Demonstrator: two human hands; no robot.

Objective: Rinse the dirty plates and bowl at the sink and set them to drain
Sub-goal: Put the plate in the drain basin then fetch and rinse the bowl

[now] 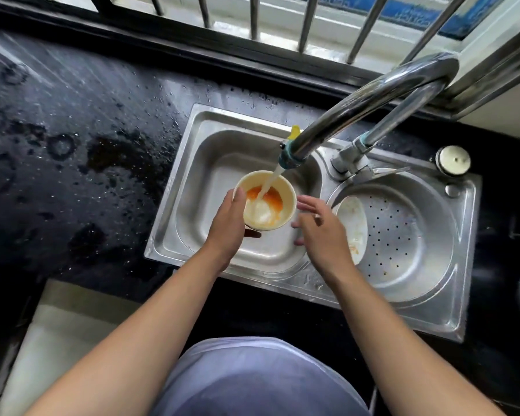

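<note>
My left hand [229,223] grips a cream bowl [282,190] by its left rim, thumb over the edge, above the left sink basin [192,187]. Orange residue [272,197] clings inside the bowl, and water runs into it from the tap spout [291,154]. Just right of the bowl, my right hand [320,226] hovers with its fingers spread, holding nothing. A white plate [354,226] with orange smears leans on edge against the left wall of the round perforated draining basin [409,235].
A chrome tap [373,94] arches over the sink from the back right. The black countertop [72,145] to the left is wet and spotted. A round metal cap [453,160] sits behind the right basin. Window bars [254,16] run along the back.
</note>
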